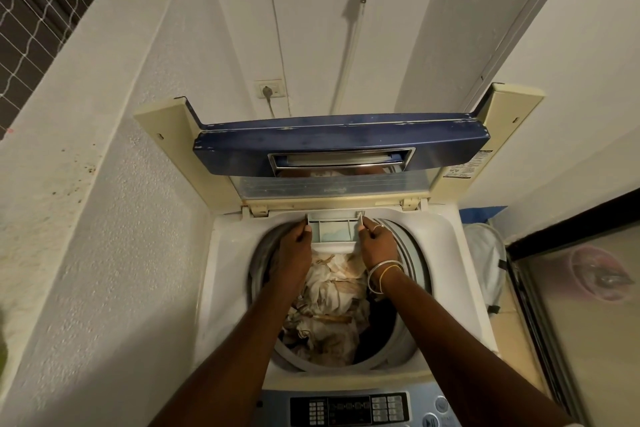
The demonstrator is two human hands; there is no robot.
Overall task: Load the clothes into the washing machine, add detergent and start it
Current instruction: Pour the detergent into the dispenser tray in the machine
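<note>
Two hands on the drawer [334,229] at the tub's back rim: my left hand [292,246] and right hand [375,243] pinch its side edges. Light, stiff plastic, likely to jam if skewed. Clothes [329,305] lie below.

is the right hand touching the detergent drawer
Touching. The head view shows the right hand with its fingers pressed against the right edge of the detergent drawer, no gap visible.
</note>
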